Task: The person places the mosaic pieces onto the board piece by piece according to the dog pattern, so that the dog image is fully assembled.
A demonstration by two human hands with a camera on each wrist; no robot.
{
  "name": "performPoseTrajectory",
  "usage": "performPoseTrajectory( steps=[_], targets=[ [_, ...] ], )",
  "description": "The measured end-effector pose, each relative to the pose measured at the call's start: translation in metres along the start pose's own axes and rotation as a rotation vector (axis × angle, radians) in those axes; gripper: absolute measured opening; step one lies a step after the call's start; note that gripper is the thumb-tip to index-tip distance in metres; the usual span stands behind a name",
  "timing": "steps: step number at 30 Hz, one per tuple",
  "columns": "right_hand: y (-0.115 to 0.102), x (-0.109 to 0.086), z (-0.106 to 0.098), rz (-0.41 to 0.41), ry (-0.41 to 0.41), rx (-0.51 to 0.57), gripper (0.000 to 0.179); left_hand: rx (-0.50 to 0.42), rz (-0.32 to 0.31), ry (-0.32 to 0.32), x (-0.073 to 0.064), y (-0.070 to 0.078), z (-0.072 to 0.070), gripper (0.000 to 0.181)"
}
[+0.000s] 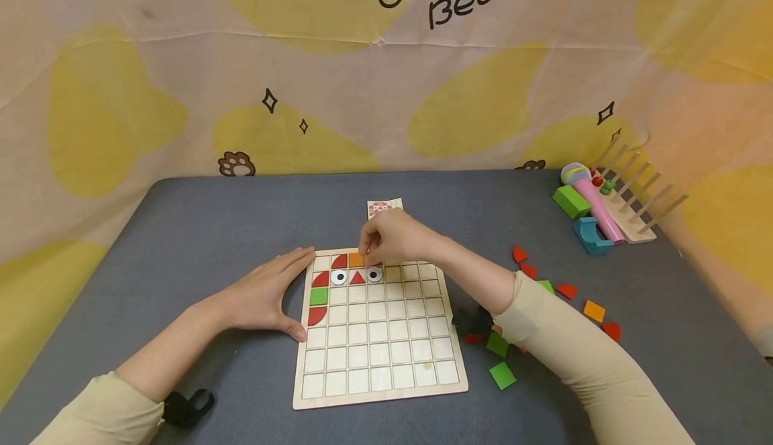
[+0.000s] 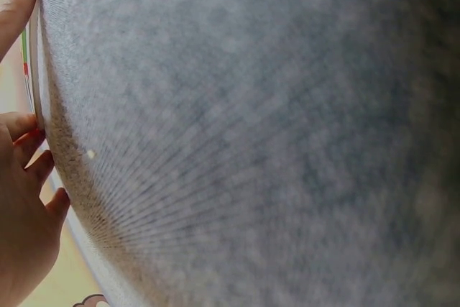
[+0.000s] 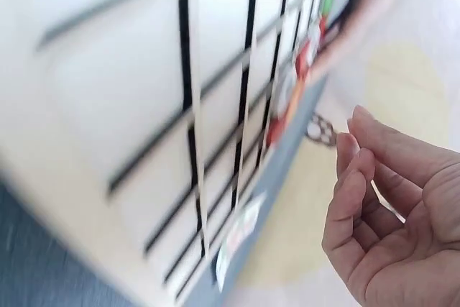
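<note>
A square wooden grid board [image 1: 356,408] lies on the table. My left hand [image 1: 256,297] rests along its left edge, thumb and fingers spread; the left wrist view shows those fingers at the edge. Over the top row is my right hand [image 1: 395,235], fingers bent and fingertips close together beside an orange tile [image 1: 356,260]. In the right wrist view, nothing shows between those fingertips [image 3: 359,114]. Other cells hold red quarter-round tiles [image 1: 317,315], a green tile [image 1: 319,296], a red triangle [image 1: 357,278] and two eye tiles [image 1: 339,276]. My right hand partly covers a red tile.
Loose red, orange and green tiles [image 1: 502,375] lie right of the board, some under my right forearm. A patterned card [image 1: 384,205] is behind the board. At the far right are a pink toy microphone [image 1: 598,213], blocks [image 1: 571,202] and a pegged wooden rack [image 1: 640,230].
</note>
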State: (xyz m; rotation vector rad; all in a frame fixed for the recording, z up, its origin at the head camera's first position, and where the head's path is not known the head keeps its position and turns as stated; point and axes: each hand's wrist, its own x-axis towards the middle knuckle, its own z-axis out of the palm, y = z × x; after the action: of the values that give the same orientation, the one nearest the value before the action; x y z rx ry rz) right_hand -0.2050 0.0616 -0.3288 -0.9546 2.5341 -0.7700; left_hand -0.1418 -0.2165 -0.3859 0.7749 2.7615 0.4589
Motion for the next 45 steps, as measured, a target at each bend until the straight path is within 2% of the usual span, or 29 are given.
performPoseTrajectory(
  steps=[5, 11, 17, 22, 31, 35, 41, 45],
  targets=[
    [0.021, -0.020, -0.025, 0.056, 0.056, -0.003, 0.008, 0.001, -0.008, -0.003, 0.000, 0.002, -0.001, 0.132],
    [0.060, -0.047, -0.053, 0.118, 0.085, 0.011, 0.014, 0.005, -0.011, -0.002, 0.000, 0.003, -0.002, 0.132],
    [0.097, -0.073, -0.075, 0.141, 0.041, 0.054, 0.024, 0.003, -0.020, -0.005, -0.001, 0.003, -0.002, 0.134],
    [0.119, -0.092, -0.089, 0.174, 0.007, 0.079, 0.030, 0.002, -0.012, 0.000, -0.001, 0.003, -0.002, 0.133],
    [0.146, -0.120, -0.099, 0.242, -0.056, 0.100, 0.033, 0.006, 0.001, 0.003, -0.001, 0.003, -0.002, 0.132],
    [0.156, -0.130, -0.100, 0.263, -0.087, 0.146, 0.033, 0.006, 0.001, 0.005, -0.001, 0.003, -0.002, 0.131],
    [0.172, -0.138, -0.103, 0.321, -0.188, 0.249, 0.034, 0.005, -0.001, 0.005, -0.001, 0.003, -0.001, 0.131],
    [0.177, -0.141, -0.103, 0.350, -0.227, 0.272, 0.034, 0.004, -0.002, 0.005, -0.001, 0.003, -0.002, 0.132]
  ],
)
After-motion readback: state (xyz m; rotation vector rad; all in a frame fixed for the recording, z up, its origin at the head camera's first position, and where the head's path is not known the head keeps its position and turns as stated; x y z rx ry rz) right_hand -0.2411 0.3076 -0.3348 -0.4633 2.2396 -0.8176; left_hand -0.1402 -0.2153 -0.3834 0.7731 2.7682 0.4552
